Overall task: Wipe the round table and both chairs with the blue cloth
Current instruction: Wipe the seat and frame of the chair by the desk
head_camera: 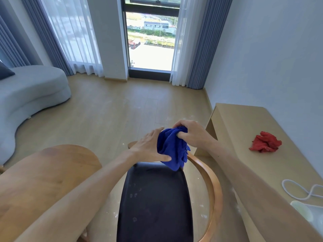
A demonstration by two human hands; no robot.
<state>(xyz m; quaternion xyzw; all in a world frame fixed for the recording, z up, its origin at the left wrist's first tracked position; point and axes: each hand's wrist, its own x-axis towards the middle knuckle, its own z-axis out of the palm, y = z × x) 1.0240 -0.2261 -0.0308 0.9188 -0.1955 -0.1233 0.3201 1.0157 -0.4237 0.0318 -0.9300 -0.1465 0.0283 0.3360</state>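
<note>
Head view: right hand [190, 132] pinches blue cloth [172, 148] bunched; left hand [150, 147] open, flat against it. Soft, light, floppy; likely best gathered mid-bunch above chair [155, 198].

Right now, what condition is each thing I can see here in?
Blue cloth: bunched, hanging above the chair.
Right hand: grip closed on the cloth's top.
Left hand: open, flat against the cloth.
Chair seat: dark, smudged with pale marks.
Round table: bare wood.
Red cloth: crumpled on the desk.
Curtains: drawn apart.
</note>
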